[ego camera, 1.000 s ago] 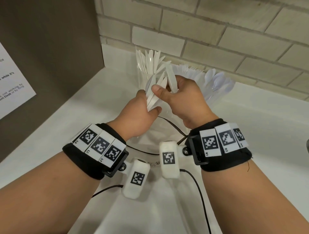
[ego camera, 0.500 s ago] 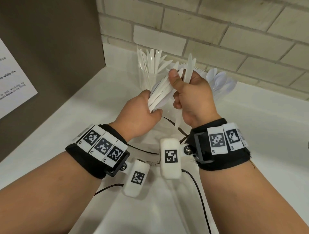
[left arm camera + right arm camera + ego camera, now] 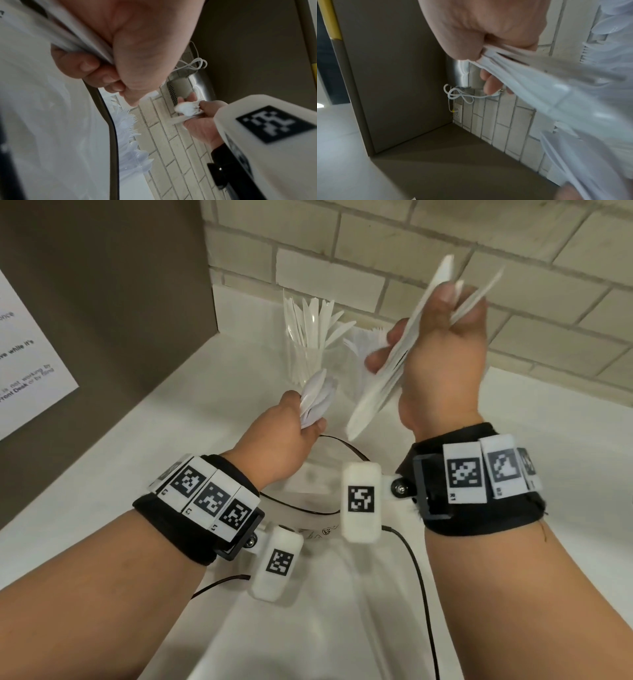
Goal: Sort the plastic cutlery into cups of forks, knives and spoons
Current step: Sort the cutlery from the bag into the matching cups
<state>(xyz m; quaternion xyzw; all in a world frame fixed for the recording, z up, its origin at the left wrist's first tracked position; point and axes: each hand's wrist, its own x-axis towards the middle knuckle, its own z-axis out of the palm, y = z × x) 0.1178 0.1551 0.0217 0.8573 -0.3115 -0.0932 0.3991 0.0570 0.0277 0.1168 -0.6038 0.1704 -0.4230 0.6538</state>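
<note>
Head view: right hand point(image 3: 442, 361) raised above the white surface point(image 3: 191, 419), fingers point(image 3: 383, 359) curled tight round a bundle of white cutlery point(image 3: 387, 371). Bundle runs diagonally, top ends fanning out past the thumb toward the brick wall point(image 3: 513, 244), bottom ends pointing down toward the surface. Pieces look long and flat (knives probably, can't tell for sure with the blur).

Left hand point(image 3: 284, 436) lower, near the surface, fingers clamped on a smaller bunch of cutlery point(image 3: 317, 400), rounded ends sticking up and away from the wearer. The two hands are apart, not touching.

Clear cup of knives point(image 3: 310, 337) stands upright at the back by the wall, blades fanned out over the rim. Just to its right, partly hidden behind the right hand, more white cutlery point(image 3: 363, 344) in another clear cup, type not readable from this angle.

Left wrist view: forks point(image 3: 130, 124) and spoons point(image 3: 137, 158) visible standing against the brick, side by side; the right hand's grip on its bundle shows here too. A dark thin rim point(image 3: 346, 445) of a clear container sits below the hands.

Right wrist view: bundle blurred, white cable point(image 3: 460, 94) hanging by a wall socket point(image 3: 458, 115).
</note>
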